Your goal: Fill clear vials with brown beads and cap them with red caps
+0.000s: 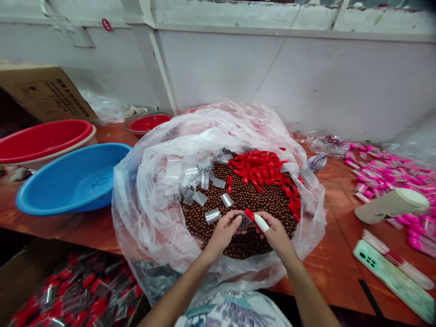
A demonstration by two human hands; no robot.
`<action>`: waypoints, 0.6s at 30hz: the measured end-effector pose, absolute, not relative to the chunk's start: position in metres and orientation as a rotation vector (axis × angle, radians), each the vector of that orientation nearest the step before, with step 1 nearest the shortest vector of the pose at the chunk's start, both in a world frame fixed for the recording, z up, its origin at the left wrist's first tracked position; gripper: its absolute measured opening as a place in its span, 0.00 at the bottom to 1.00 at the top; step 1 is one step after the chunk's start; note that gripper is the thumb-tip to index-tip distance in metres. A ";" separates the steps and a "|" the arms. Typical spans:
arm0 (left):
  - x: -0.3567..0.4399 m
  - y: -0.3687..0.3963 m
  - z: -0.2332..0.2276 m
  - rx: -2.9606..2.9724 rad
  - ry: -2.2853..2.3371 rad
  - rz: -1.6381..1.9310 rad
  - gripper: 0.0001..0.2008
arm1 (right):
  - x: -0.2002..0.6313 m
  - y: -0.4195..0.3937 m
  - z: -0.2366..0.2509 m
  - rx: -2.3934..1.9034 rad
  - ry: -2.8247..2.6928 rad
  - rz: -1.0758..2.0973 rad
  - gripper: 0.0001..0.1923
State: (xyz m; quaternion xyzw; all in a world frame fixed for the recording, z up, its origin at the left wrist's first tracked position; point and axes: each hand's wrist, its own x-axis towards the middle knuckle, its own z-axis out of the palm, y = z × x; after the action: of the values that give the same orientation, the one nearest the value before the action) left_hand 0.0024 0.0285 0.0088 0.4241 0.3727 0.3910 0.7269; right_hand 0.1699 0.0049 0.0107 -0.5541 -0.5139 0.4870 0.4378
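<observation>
With both hands, left hand (223, 230) and right hand (274, 232), gripping a small clear plastic tube (244, 222) and red cap (250, 214), a slip could have dropped them among the brown beads (245, 200).

A thin, crinkled clear plastic bag (143, 190) holds smooth, matt brown balls (245, 200), glossy red plastic caps (262, 168) and small clear plastic sleeves (199, 181), beside a glossy blue plastic basin (68, 181) on a worn, reddish wooden table (337, 254).
</observation>
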 end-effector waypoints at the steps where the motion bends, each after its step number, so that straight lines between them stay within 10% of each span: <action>1: 0.003 0.028 0.009 0.960 0.825 0.863 0.17 | 0.169 0.003 0.010 -1.390 -1.382 1.070 0.13; 18: 0.000 0.025 0.016 1.290 0.966 0.894 0.15 | 0.167 -0.006 0.012 -1.301 -1.683 0.751 0.19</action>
State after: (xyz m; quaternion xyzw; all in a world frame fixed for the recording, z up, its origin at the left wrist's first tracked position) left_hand -0.0002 0.0255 0.0160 0.5574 0.4177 0.3863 0.6047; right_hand 0.1671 -0.0056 0.0116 -0.5209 -0.6742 0.3009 0.4284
